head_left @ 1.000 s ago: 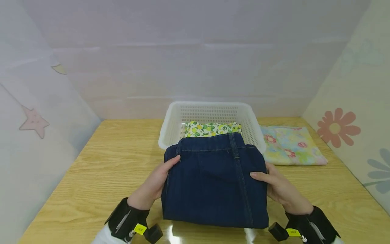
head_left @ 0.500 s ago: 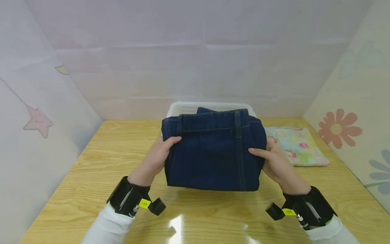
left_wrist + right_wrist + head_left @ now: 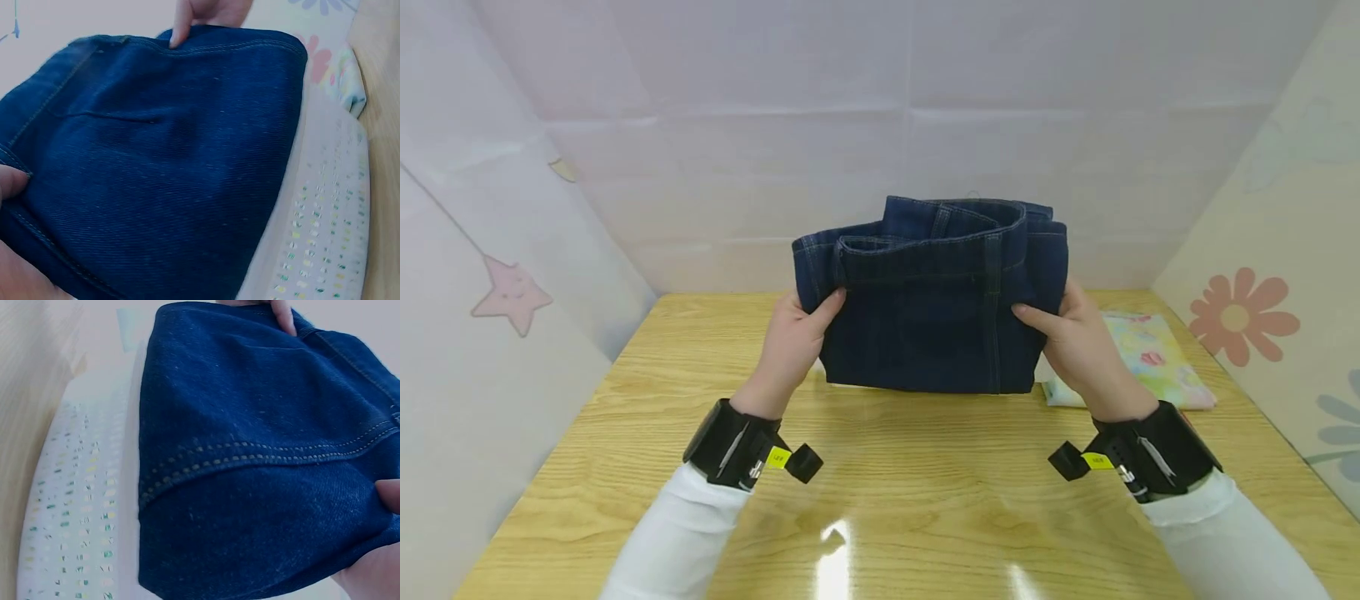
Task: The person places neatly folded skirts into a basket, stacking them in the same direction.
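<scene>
Head view: your left hand (image 3: 790, 337) and right hand (image 3: 1075, 346) lift the folded jeans (image 3: 928, 304) off the desk (image 3: 887, 492), over its far middle, fingers clamped on each side so the fold holds. A floral cloth (image 3: 1150, 358) lies at the far right edge; the near desk gives room.

Left wrist: the jeans (image 3: 156, 162) hang above the white basket (image 3: 325, 231).

Right wrist: your thumb pins denim (image 3: 262, 456); the basket (image 3: 81, 512) sits beneath.

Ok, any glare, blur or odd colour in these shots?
Head view: sharp, with bright glare patches on the table and wide-angle bending at the edges. Left wrist view: bluish tint, the jeans close up and soft, the basket blurred. Right wrist view: same tint, jeans stitching fairly clear, basket smeared.
</scene>
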Demonstrator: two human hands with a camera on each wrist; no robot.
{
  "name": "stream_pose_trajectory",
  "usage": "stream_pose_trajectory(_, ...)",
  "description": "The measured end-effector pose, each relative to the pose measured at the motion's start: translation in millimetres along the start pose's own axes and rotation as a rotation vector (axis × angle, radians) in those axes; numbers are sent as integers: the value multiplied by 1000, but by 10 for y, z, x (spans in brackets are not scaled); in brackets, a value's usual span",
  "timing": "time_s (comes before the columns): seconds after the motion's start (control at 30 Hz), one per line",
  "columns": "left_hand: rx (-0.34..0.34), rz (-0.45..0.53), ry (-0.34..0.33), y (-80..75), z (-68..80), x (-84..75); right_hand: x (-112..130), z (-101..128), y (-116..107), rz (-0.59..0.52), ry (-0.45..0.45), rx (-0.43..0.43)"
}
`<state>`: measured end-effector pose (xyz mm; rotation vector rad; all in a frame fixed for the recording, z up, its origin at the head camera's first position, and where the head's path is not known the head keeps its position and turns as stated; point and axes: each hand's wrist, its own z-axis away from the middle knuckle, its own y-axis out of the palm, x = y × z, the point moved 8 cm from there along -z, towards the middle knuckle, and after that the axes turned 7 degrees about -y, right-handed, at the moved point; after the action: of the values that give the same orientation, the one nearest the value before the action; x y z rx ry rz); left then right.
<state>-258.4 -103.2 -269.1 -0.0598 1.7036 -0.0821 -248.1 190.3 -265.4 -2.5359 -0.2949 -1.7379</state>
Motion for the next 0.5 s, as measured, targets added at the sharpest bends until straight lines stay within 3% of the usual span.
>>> stream_pose_trajectory(0.3,-150,-97,214,19,-231,-179,26,-307,-68,309,2,-88)
stream_pose_trajectory(0.5,-195,-173,279,67,-325,-150,-62,-419,-151,329,-2,-149)
